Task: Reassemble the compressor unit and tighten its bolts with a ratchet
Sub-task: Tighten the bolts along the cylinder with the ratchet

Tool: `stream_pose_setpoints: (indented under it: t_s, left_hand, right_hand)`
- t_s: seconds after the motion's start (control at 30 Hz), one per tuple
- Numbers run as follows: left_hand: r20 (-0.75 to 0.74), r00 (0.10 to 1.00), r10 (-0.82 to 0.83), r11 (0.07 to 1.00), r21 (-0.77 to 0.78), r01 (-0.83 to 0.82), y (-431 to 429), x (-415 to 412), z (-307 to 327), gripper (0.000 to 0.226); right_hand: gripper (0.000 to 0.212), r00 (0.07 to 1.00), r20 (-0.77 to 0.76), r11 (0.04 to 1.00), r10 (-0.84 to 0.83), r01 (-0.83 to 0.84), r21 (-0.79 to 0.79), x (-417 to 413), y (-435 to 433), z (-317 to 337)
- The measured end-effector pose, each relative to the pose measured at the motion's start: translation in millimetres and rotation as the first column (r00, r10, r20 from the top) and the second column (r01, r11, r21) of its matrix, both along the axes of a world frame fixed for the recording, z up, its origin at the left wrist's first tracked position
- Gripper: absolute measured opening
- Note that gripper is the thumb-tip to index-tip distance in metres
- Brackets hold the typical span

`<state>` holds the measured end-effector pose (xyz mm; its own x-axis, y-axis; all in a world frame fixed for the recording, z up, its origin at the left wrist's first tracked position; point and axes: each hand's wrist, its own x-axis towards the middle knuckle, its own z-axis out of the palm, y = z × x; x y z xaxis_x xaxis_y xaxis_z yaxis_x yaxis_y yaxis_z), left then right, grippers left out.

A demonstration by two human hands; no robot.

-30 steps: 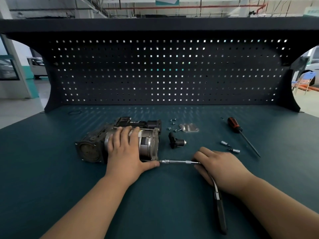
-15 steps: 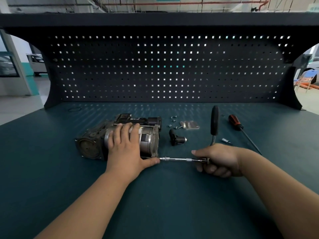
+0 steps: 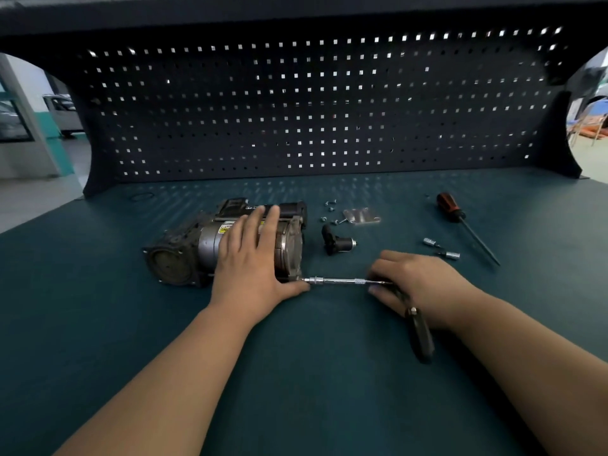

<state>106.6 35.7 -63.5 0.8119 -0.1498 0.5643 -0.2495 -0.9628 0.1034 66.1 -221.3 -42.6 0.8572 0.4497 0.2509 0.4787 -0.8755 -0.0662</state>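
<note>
The compressor unit (image 3: 223,248) lies on its side on the counter (image 3: 296,390), left of centre, with its long axis running left to right. My left hand (image 3: 253,258) rests flat on the casing, fingers extended and thumb beside the socket end. This grip encloses nothing; it only presses down.

The extension bar (image 3: 339,280) runs level from the unit's near right-hand corner out to my right hand (image 3: 418,284), parallel to the unit's axis. The right grip is curled over the head of the ratchet (image 3: 419,334). The black handle projects toward me from under the palm, square to the bar.

I judge that the coming stroke swings the handle about the bar's axis. The right hand drives while the left holds the unit against rotation.
</note>
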Motion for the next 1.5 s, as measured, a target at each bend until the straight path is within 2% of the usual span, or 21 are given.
stream_pose_setpoints:
  t_s: [0.1,0.17,0.27,0.33,0.4,0.47,0.57,0.63,0.67,0.73,0.8,0.9,1.0,1.1,1.2,1.23,1.3,1.33,1.37,1.43,1.5]
  left_hand:
    - [-0.019,0.999,0.048,0.998,-0.042,-0.048,1,2,0,0.130]
    - [-0.026,0.997,0.069,0.997,-0.041,-0.070,1,2,-1,0.128]
    - [-0.014,0.997,0.076,0.997,-0.015,-0.076,1,4,-3,0.124]
    - [0.000,0.997,0.076,0.997,-0.001,-0.076,2,4,-1,0.123]
    - [0.011,0.997,0.077,0.997,0.010,-0.077,2,4,-1,0.122]
    - [0.019,0.996,0.082,0.996,0.025,-0.083,2,4,-1,0.121]
    - [0.007,0.996,0.091,0.995,0.033,-0.091,2,4,-1,0.120]
    - [-0.002,0.996,0.092,0.995,0.029,-0.091,2,3,-2,0.119]
    - [-0.001,0.996,0.090,0.995,0.030,-0.090,2,2,-2,0.118]
    - [0.004,0.996,0.089,0.995,0.040,-0.089,2,0,-2,0.116]
    - [0.015,0.995,0.094,0.994,0.053,-0.094,2,-1,-1,0.116]
    - [0.023,0.995,0.099,0.994,0.043,-0.100,1,-2,1,0.116]
    - [0.022,0.994,0.110,0.992,0.054,-0.111,1,-1,1,0.117]
    - [0.014,0.993,0.115,0.992,0.058,-0.115,1,-1,0,0.117]
    - [0.011,0.994,0.112,0.992,0.058,-0.112,2,0,1,0.117]
    - [0.007,0.994,0.108,0.992,0.062,-0.108,2,1,2,0.117]
    - [0.002,0.995,0.100,0.993,0.070,-0.100,3,2,4,0.118]
    - [0.000,0.996,0.093,0.993,0.067,-0.093,4,2,4,0.118]
    - [-0.003,0.997,0.082,0.995,0.058,-0.082,5,2,5,0.118]
    - [-0.013,0.998,0.055,0.998,0.038,-0.055,8,1,5,0.117]
    - [-0.019,1.000,0.015,1.000,0.002,-0.015,10,1,3,0.114]
  right_hand:
    - [0.028,0.999,0.039,0.998,-0.014,0.011,0.068,-1,3,-3]
    - [0.035,0.997,-0.066,0.971,-0.041,0.056,0.231,0,4,-5]
    - [0.034,0.968,-0.223,0.929,-0.112,0.181,0.322,6,8,1]
    - [0.036,0.873,-0.478,0.829,-0.098,0.337,0.446,11,11,7]
    - [0.037,0.699,-0.715,0.710,0.018,0.495,0.502,14,13,13]
    - [0.036,0.586,-0.806,0.667,0.084,0.568,0.482,16,11,16]
    - [0.035,0.575,-0.811,0.657,0.105,0.573,0.491,16,12,13]
    - [0.036,0.670,-0.737,0.672,0.091,0.505,0.542,14,11,9]
    - [0.037,0.746,-0.664,0.721,0.054,0.431,0.543,13,9,6]
    - [0.029,0.900,-0.433,0.881,-0.047,0.242,0.407,9,5,3]
    - [0.016,0.975,-0.216,0.985,-0.048,0.082,0.152,6,-1,2]
    - [0.021,0.997,-0.077,0.999,0.001,-0.005,-0.043,3,-3,3]
    - [0.021,1.000,-0.007,0.999,0.016,-0.016,-0.037,1,-1,1]
    - [0.012,0.995,-0.095,0.984,0.012,0.005,0.177,-2,2,-2]
    - [0.021,0.956,-0.294,0.957,0.001,0.084,0.277,2,5,5]
    - [0.025,0.901,-0.434,0.916,0.011,0.165,0.366,4,6,8]
    - [0.024,0.702,-0.703,0.772,0.115,0.383,0.508,9,7,14]
    - [0.024,0.624,-0.765,0.732,0.159,0.445,0.516,10,7,16]
    - [0.024,0.590,-0.788,0.727,0.174,0.463,0.507,10,7,17]
    - [0.027,0.602,-0.777,0.732,0.183,0.444,0.517,9,8,16]
    - [0.033,0.680,-0.720,0.741,0.140,0.411,0.532,5,9,14]
